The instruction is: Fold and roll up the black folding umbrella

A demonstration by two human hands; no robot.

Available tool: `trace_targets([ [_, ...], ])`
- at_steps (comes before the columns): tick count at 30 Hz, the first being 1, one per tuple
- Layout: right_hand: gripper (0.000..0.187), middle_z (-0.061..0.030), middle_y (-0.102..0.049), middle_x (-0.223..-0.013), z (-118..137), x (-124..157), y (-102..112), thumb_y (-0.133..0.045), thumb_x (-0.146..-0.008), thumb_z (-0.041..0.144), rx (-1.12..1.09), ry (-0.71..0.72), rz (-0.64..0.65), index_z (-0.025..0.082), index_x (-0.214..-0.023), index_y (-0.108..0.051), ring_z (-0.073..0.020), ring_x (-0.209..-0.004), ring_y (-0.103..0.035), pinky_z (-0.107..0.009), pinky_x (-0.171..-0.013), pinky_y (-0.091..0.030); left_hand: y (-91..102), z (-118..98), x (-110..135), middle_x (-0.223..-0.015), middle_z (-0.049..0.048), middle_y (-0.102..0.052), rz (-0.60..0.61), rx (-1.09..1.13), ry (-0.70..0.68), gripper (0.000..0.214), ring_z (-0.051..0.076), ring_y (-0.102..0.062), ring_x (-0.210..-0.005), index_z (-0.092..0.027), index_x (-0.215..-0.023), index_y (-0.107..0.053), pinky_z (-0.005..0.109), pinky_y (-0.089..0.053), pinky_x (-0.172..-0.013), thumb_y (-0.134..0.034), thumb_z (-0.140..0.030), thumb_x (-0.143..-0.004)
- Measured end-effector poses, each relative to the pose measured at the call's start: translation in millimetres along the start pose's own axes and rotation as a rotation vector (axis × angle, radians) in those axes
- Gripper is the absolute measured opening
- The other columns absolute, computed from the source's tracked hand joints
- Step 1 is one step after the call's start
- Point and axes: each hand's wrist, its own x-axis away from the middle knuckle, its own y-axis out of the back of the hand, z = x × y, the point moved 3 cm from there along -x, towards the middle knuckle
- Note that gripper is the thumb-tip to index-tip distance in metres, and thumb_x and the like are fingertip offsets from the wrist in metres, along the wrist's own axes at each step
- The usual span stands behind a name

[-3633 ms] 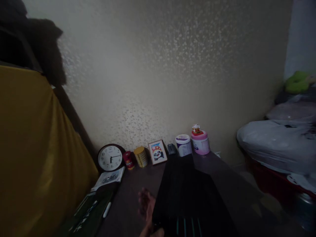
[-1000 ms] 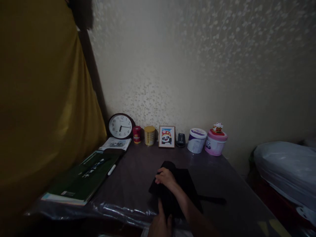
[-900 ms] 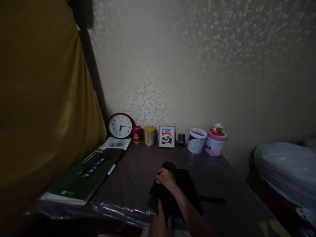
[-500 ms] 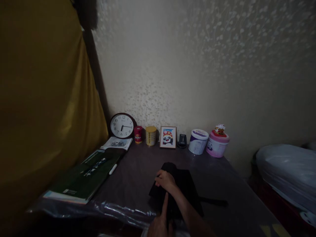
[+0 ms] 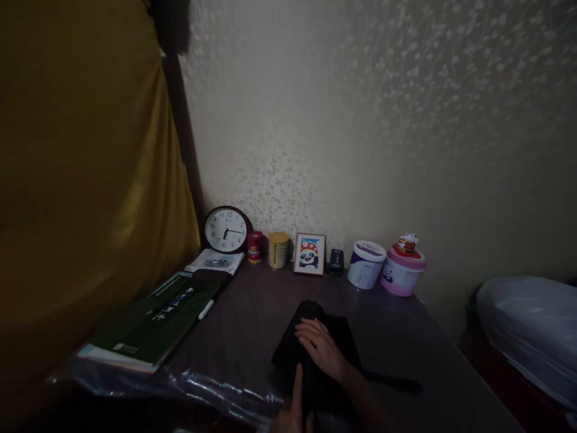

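A black folded cloth item (image 5: 331, 328), its exact kind too dark to make out, lies on the table in front of me, with a narrow strap (image 5: 396, 382) trailing to the right. Across its upper part rests my right hand (image 5: 322, 349), palm down, fingers stretched out and flat on the fabric. My left hand (image 5: 291, 416) is at the bottom edge of the view, its index finger pointing forward along the near side of the cloth and its thumb apart. The other fingers of that hand are hidden.
A green book (image 5: 155, 322) and a white pen (image 5: 206, 309) lie left on the plastic-covered table (image 5: 252, 313). Along the wall stand a clock (image 5: 226, 230), red can (image 5: 255, 247), yellow-lidded container (image 5: 278, 249), picture frame (image 5: 309, 254), white tub (image 5: 366, 264) and pink-lidded tub (image 5: 402, 269) under a cat figurine (image 5: 409, 242).
My right hand has gone from curled fingers to lying flat, and sits slightly lower and farther right on the cloth. My left hand has dipped a little. The view has shifted slightly.
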Motion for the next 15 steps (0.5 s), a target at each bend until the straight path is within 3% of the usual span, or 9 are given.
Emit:
trace_targets([
  [4,0.032,-0.0019,-0.062,-0.112,-28,-32,-4,-0.033,-0.09,0.03,0.06,-0.009,0.018,0.025,-0.105,-0.061,-0.0168,-0.118,-0.043,-0.044,-0.104,-0.022,-1.2,0,-1,-0.113,0.0096,-0.061,-0.002,0.005,0.0,0.07,0.02,-0.063,-0.081,-0.021,-0.138,0.002,0.026,-0.043,-0.066,-0.035,-0.02,-0.078],
  [9,0.032,-0.0036,-0.058,-0.119,-53,-63,-5,-0.034,-0.089,0.025,0.197,-0.14,0.053,0.022,-0.105,-0.061,-0.018,-0.122,-0.04,-0.043,-0.104,-0.023,0.8,-3,1,-0.111,0.0123,-0.061,-0.031,-0.001,-0.013,0.069,0.022,-0.063,-0.083,-0.018,-0.137,0.002,0.028,-0.043,-0.066,-0.034,-0.02,-0.079],
  [13,0.031,-0.0079,-0.051,-0.126,-39,-64,-3,-0.038,-0.088,0.024,0.281,-0.111,-0.066,0.019,-0.11,-0.058,-0.0194,-0.125,-0.035,-0.043,-0.105,-0.019,2.7,-4,1,-0.099,0.0099,-0.066,-0.046,0.064,0.04,0.069,0.021,-0.063,-0.082,-0.02,-0.138,-0.006,0.027,-0.042,-0.066,-0.038,-0.019,-0.077],
  [15,0.031,-0.0064,-0.055,-0.123,-22,-54,-6,-0.036,-0.089,0.027,0.237,-0.045,-0.049,0.021,-0.109,-0.059,-0.019,-0.123,-0.038,-0.044,-0.105,-0.021,2.4,-2,0,-0.101,0.0091,-0.066,-0.053,0.114,0.045,0.069,0.021,-0.063,-0.081,-0.021,-0.138,-0.012,0.027,-0.043,-0.067,-0.04,-0.019,-0.075],
])
